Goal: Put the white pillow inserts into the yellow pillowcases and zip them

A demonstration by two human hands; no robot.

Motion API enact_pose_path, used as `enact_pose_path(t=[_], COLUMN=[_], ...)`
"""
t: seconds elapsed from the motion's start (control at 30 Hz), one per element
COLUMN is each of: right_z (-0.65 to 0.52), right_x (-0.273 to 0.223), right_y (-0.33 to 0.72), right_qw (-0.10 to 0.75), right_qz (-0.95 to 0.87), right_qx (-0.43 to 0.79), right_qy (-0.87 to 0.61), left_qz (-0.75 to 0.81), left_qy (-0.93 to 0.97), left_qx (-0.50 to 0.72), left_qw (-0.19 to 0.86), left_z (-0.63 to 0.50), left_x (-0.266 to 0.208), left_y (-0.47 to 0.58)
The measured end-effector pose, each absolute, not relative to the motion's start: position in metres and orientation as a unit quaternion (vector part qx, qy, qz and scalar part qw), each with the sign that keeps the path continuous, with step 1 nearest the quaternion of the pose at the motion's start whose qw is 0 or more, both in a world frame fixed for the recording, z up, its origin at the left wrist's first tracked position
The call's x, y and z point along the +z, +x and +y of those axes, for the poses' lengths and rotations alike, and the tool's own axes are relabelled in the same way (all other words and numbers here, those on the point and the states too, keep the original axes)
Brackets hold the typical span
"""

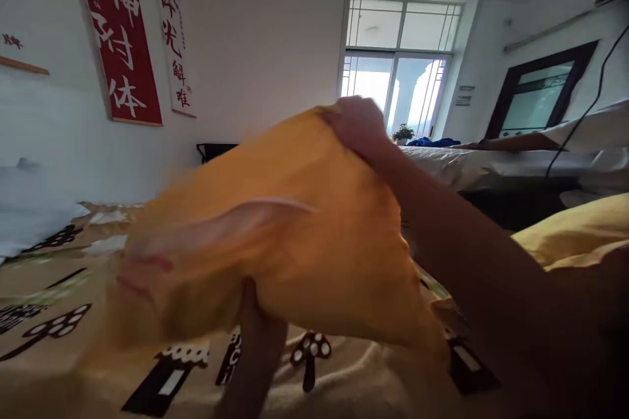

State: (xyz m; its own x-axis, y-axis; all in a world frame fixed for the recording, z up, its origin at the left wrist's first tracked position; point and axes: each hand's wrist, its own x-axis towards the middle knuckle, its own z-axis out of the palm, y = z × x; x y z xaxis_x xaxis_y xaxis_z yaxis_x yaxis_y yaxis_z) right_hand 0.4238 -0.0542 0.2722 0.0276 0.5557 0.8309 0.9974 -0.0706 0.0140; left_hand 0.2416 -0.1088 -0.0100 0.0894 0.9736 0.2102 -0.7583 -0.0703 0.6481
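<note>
An orange-yellow pillow (314,242) with a pale curved print and red marks is held up in front of me, its left side drooping and blurred by motion. At its top edge my right hand (358,124) is closed over the fabric. My left hand (260,321) grips the lower edge from below; the thumb shows in front, and its other fingers are hidden behind the cloth. Under the pillow lies a tan blanket (275,399) with dark mushroom and house patterns.
A white pillow (34,216) lies at the left by the wall. Yellow fabric (580,229) bulges at the right. Behind it, another person's arm (521,142) rests on a plastic-covered surface (442,160), near blue cloth (432,142) and a potted plant (403,133). A black cord (597,98) hangs at right.
</note>
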Motion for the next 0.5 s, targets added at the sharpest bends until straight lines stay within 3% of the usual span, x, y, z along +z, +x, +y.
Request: enact_pose_path(t=[0.17,0.27,0.37,0.5], right_z=[-0.111,-0.143,-0.166,-0.184], right_x=[0.273,0.237,0.158,0.018], right_y=[0.456,0.454,0.443,0.427], right_qw=[0.411,0.462,0.478,0.411], right_qz=[-0.520,-0.528,-0.595,-0.682], right_qx=[-0.388,-0.389,-0.302,-0.009], right_qy=[-0.640,-0.597,-0.571,-0.604], left_qz=[0.131,0.201,0.304,0.454], left_qy=[0.282,0.379,0.488,0.627], left_qx=[0.669,0.615,0.525,0.426], left_qw=[0.675,0.662,0.628,0.469], left_z=[-0.043,-0.003,0.018,0.019], left_x=[0.078,0.099,0.083,0.020], left_y=[0.204,0.164,0.129,0.098])
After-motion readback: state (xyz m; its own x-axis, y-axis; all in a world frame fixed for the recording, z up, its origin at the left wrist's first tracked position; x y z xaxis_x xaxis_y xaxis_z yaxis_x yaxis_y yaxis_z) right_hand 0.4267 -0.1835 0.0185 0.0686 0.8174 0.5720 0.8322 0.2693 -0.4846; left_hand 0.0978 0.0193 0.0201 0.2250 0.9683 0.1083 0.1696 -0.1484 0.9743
